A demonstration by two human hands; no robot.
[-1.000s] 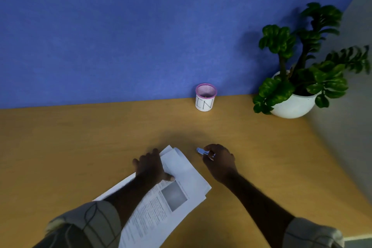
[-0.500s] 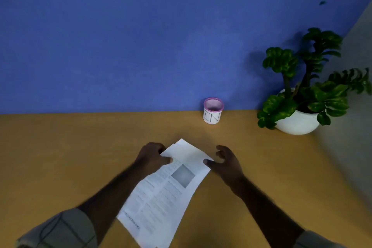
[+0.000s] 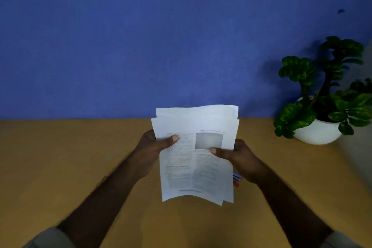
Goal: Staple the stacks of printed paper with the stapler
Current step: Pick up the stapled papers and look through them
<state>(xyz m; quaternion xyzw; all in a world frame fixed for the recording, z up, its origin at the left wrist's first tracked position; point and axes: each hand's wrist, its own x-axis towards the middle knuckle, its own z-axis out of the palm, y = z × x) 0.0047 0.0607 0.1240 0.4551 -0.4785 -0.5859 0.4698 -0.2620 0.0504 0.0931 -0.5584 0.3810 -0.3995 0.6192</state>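
Both hands hold the paper stack (image 3: 196, 153) upright above the desk (image 3: 60, 157): the left hand (image 3: 155, 145) pinches its left edge with the thumb across the print, and the right hand (image 3: 239, 157) pinches the right edge the same way. The sheets sit unevenly, top edges stepped and lower corners splayed. The stapler (image 3: 237, 177) peeks out just beside the stack's lower right edge, under the right hand; bare desk spreads left, with the plant (image 3: 322, 94) well apart in the right corner.
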